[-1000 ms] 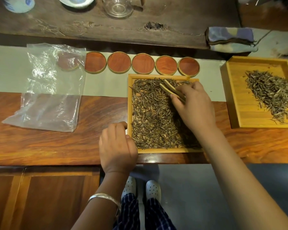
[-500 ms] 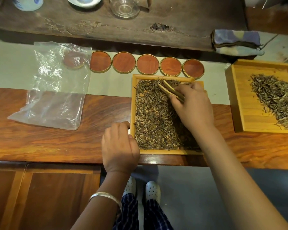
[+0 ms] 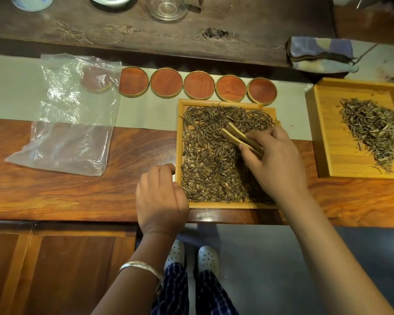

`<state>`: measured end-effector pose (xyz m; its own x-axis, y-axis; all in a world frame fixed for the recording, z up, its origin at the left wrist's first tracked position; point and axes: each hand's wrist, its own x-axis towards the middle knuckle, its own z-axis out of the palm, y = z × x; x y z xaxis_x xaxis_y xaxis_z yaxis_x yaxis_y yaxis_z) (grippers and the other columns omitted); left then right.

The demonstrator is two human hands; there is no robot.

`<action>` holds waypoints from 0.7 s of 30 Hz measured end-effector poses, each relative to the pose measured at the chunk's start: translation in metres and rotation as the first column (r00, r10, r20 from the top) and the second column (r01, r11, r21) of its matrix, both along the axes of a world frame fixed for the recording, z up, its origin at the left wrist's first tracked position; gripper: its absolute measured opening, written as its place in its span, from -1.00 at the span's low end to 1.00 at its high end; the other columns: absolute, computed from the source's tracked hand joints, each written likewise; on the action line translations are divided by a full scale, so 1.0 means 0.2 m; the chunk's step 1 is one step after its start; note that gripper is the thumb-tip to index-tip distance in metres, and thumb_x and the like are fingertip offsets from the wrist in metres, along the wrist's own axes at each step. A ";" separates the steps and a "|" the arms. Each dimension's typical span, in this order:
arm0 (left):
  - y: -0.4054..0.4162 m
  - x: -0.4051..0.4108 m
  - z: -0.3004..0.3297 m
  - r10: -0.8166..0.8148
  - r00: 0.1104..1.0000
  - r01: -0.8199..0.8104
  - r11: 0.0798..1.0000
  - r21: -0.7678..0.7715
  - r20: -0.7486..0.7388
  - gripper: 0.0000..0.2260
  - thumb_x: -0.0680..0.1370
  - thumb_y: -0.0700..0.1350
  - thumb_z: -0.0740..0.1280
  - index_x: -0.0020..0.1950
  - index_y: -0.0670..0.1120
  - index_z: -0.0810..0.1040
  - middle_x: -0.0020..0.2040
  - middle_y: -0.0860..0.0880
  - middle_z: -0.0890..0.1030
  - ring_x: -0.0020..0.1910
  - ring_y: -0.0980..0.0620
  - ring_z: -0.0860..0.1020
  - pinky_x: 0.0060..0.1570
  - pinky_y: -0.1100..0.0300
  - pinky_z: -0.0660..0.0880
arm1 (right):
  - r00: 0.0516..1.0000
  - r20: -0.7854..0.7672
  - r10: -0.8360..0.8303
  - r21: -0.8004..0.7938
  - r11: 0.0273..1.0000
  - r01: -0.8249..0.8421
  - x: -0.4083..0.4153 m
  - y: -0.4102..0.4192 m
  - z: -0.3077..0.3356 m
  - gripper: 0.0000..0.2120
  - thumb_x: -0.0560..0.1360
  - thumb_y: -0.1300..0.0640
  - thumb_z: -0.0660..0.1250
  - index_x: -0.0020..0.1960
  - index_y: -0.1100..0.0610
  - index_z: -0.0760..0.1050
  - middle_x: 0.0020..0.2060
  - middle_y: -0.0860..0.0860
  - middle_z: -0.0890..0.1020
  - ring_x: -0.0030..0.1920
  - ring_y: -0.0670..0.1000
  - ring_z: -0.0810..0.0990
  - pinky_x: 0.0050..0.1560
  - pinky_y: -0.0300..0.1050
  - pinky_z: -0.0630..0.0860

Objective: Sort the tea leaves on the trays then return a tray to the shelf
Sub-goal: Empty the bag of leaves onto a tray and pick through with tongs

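Since the earlier frame, my right hand (image 3: 280, 160) shifts its bamboo tongs (image 3: 241, 138) nearer along the tray (image 3: 225, 204) on the tabletop (image 3: 77, 192). My left hand (image 3: 160, 201) grips the tray's left rim. Tea leaves (image 3: 209, 160) look light and brittle; pinch gently.

Background stuff: a crumpled clear plastic bag (image 3: 74, 114) lies on the left of the wooden counter (image 3: 55, 189), half over a pale table runner (image 3: 11, 96). Five round wooden coasters (image 3: 198, 85) sit in a row beside it, with a sixth under the bag. Folded cloth (image 3: 320, 54) top right, glass cup (image 3: 166, 6) up top.
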<state>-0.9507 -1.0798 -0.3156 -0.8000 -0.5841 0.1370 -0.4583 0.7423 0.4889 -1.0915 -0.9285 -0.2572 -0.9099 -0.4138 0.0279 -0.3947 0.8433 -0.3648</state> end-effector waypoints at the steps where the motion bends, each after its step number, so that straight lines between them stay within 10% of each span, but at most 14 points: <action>1: 0.00 0.00 0.00 0.000 1.000 0.000 1.000 0.003 0.001 -0.80 0.38 -0.14 0.13 -0.05 -0.14 0.45 -0.18 -0.10 0.44 -0.22 -0.10 0.36 -0.21 0.10 0.17 | 1.000 -0.010 -0.008 -0.017 1.000 0.008 0.01 0.02 0.00 -0.71 0.50 -0.04 0.31 0.16 0.06 0.56 -0.02 0.04 0.49 -0.08 0.05 0.52 -0.20 -0.15 0.41; 21: -0.01 0.01 -0.02 -0.021 0.999 0.021 1.000 0.015 -0.025 -0.88 0.41 -0.14 0.14 -0.08 -0.09 0.37 -0.18 -0.08 0.42 -0.21 -0.06 0.35 -0.21 0.12 0.23 | 1.000 -0.016 0.004 0.035 0.999 -0.004 -0.07 -0.21 -0.01 -0.70 0.55 -0.04 0.24 0.17 0.11 0.52 0.04 0.09 0.47 -0.02 0.12 0.53 -0.17 -0.09 0.41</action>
<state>-0.9483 -1.0818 -0.3190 -0.8085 -0.5694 0.1487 -0.4300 0.7441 0.5113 -1.1045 -0.9697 -0.2594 -0.9079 -0.4182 0.0278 -0.4034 0.8539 -0.3290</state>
